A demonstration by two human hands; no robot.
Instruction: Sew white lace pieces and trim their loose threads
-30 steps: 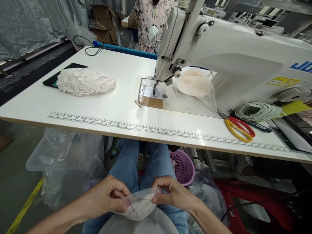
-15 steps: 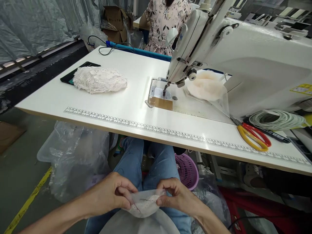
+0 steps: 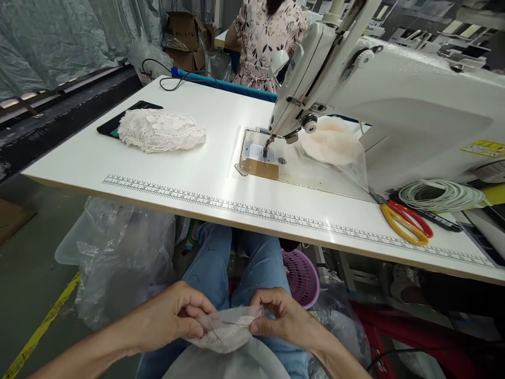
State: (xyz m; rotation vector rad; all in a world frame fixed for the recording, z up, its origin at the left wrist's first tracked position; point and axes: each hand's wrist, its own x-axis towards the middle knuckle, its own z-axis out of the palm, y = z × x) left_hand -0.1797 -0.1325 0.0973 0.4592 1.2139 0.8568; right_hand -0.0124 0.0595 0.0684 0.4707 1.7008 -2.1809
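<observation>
White tabletop ahead, forearms angled inward, both hands pinch sheer fabric above the jeans.

This looks like a sewing workshop: a big white sewing machine fills the upper right of the frame, set into a white worktable (a ruler scale runs along its front edge), with scissors at the right, bundled lace at left and cardboard boxes at upper left.

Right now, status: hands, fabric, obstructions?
Left hand and right hand both pinching sheer white fabric, off the table. Nothing visibly blocking. Scissors lie apart.
</observation>
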